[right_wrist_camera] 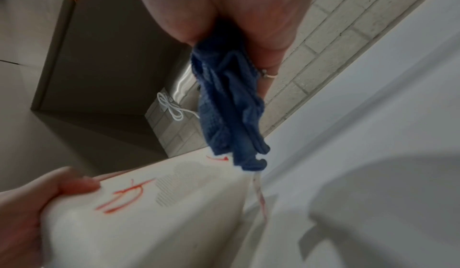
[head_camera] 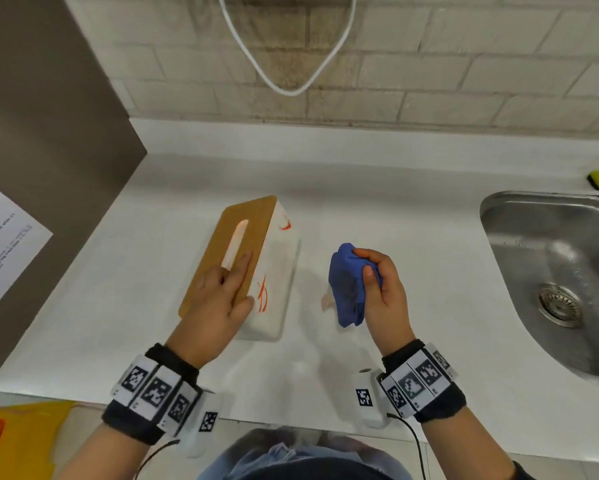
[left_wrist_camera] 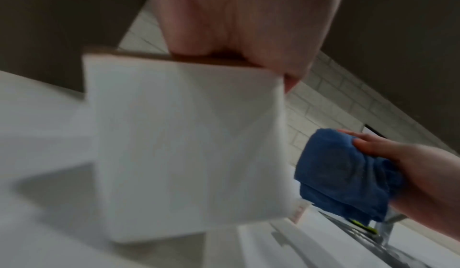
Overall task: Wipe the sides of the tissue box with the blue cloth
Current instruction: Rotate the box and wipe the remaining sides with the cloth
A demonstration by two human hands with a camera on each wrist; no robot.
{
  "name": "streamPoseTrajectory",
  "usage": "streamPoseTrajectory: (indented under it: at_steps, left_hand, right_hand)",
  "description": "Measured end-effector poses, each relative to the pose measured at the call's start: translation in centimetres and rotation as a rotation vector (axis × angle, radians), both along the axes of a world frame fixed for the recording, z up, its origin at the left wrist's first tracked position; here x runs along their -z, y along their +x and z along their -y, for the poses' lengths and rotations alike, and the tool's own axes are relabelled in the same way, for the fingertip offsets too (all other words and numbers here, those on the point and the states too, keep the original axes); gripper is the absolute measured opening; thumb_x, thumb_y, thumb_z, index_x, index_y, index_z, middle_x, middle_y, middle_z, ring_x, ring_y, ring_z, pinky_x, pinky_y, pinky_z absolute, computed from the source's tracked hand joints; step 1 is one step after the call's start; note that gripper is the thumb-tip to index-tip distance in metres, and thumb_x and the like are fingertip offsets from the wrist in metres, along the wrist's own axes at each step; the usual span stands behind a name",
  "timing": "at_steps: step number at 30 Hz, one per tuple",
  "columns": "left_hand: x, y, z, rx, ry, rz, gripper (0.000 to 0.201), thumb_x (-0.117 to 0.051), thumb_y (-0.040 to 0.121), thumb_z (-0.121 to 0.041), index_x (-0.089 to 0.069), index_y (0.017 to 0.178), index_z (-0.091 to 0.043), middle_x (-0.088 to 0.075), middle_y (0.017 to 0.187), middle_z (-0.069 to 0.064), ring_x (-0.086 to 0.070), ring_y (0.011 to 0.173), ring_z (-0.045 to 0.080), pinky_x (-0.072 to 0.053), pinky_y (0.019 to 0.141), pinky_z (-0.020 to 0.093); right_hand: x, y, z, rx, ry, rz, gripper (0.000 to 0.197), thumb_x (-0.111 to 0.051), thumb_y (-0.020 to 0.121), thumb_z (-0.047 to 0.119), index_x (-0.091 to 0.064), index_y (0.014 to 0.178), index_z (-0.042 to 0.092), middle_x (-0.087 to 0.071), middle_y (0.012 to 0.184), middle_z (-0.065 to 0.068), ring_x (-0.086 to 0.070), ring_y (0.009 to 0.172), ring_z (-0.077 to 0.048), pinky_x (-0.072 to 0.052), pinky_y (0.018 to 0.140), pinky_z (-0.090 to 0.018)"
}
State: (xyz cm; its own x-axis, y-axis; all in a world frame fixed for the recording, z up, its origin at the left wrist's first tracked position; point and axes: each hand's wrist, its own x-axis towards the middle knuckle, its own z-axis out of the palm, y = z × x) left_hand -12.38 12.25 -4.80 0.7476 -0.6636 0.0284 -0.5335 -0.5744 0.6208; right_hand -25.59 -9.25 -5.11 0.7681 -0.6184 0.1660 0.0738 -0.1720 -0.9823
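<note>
- white countertop (head_camera: 395, 188), with a steel sink (head_camera: 547, 244) off to the right
- tissue box (head_camera: 274, 265) sits on it, tan top, orange scribbles on the side
- left hand (head_camera: 218, 303) grips the box's near end, fingers flat on top
- right hand (head_camera: 381, 289) has the blue cloth (head_camera: 346, 285) bunched up, just beside the box, not touching
</note>
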Motion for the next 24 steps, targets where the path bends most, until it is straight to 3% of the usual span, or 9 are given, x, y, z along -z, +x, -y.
streamPoseTrajectory:
  at_steps: [4,6,9,13,14,17,19,22,24]
  left_hand:
    - [0.8,1.8,-0.7,0.134,-0.37,-0.321,0.057,-0.033,0.079,-0.041,-0.029,0.134,-0.053,-0.053,0.114,0.005,-0.047,0.112,0.007,-0.029,0.097,0.009]
    - [1.5,1.8,-0.4,0.182,-0.389,-0.357,0.055,-0.034,0.08,-0.039,-0.032,0.133,-0.052,-0.053,0.114,0.007,-0.048,0.113,0.011,-0.03,0.096,0.008]
    - [1.9,1.6,0.2,0.23,-0.352,-0.326,0.054,-0.032,0.083,-0.039,-0.031,0.136,-0.048,-0.05,0.104,0.007,-0.048,0.105,0.015,-0.031,0.095,0.011]
    - [2.0,1.8,0.5,0.257,-0.337,-0.242,0.053,-0.032,0.086,-0.037,-0.031,0.139,-0.041,-0.048,0.102,0.005,-0.047,0.104,0.017,-0.033,0.098,0.024]
    - [2.0,1.8,0.5,0.267,-0.322,-0.191,0.052,-0.031,0.087,-0.038,-0.031,0.139,-0.04,-0.047,0.101,0.005,-0.046,0.103,0.018,-0.034,0.098,0.026]
    - [1.7,1.3,1.0,0.295,-0.259,-0.017,0.05,-0.031,0.091,-0.044,-0.03,0.14,-0.037,-0.044,0.095,0.003,-0.044,0.095,0.019,-0.038,0.093,0.031]
    - [1.4,1.1,1.3,0.293,-0.22,0.06,0.057,-0.027,0.09,-0.057,-0.031,0.141,-0.03,-0.043,0.092,0.003,-0.044,0.089,0.019,-0.041,0.087,0.035]
    - [1.4,1.6,1.0,0.281,-0.272,0.014,0.068,-0.026,0.085,-0.07,-0.026,0.142,-0.033,-0.043,0.093,0.003,-0.044,0.091,0.013,-0.037,0.088,0.022]
    - [1.6,2.5,0.4,0.265,-0.324,-0.034,0.073,-0.03,0.081,-0.075,-0.023,0.142,-0.036,-0.045,0.095,0.005,-0.046,0.093,0.012,-0.034,0.089,0.017]
  right_hand:
    - [-1.0,1.0,0.2,0.059,-0.018,0.065,0.023,-0.036,0.094,0.019,-0.05,0.111,0.029,-0.053,0.117,0.014,-0.049,0.112,0.006,-0.037,0.096,-0.009]
    - [-1.3,1.6,0.0,0.086,-0.074,0.091,0.027,-0.037,0.094,0.021,-0.047,0.119,0.023,-0.051,0.123,0.01,-0.046,0.117,0.003,-0.036,0.098,-0.01]
    - [-1.5,2.4,-1.8,0.045,-0.157,0.08,0.036,-0.04,0.094,0.018,-0.038,0.13,0.025,-0.043,0.131,0.017,-0.042,0.123,0.004,-0.035,0.101,-0.01]
    - [0.9,3.7,-5.6,-0.145,-0.274,-0.052,0.042,-0.039,0.095,0.031,-0.028,0.13,0.049,-0.029,0.144,0.016,-0.023,0.139,-0.006,-0.019,0.117,-0.029]
    - [1.5,3.9,-6.2,-0.125,-0.249,-0.061,0.04,-0.036,0.094,0.033,-0.03,0.131,0.047,-0.03,0.143,0.018,-0.024,0.138,-0.004,-0.02,0.116,-0.026]
    - [2.4,3.9,-7.1,-0.048,-0.025,-0.025,0.043,-0.036,0.092,0.037,-0.042,0.132,0.02,-0.042,0.131,0.024,-0.038,0.123,0.013,-0.027,0.105,-0.007]
    - [2.8,3.5,-7.7,-0.072,0.016,0.011,0.051,-0.036,0.091,0.052,-0.043,0.13,0.021,-0.044,0.129,0.03,-0.04,0.124,0.009,-0.028,0.106,-0.01]
    - [2.4,3.6,-8.5,-0.172,-0.028,0.02,0.045,-0.031,0.091,0.055,-0.044,0.127,0.033,-0.044,0.13,0.038,-0.037,0.13,0.002,-0.026,0.108,-0.012]
    - [2.1,3.7,-9.0,-0.253,-0.116,0.031,0.039,-0.029,0.095,0.046,-0.048,0.126,0.03,-0.042,0.133,0.036,-0.034,0.134,-0.004,-0.024,0.113,-0.02]
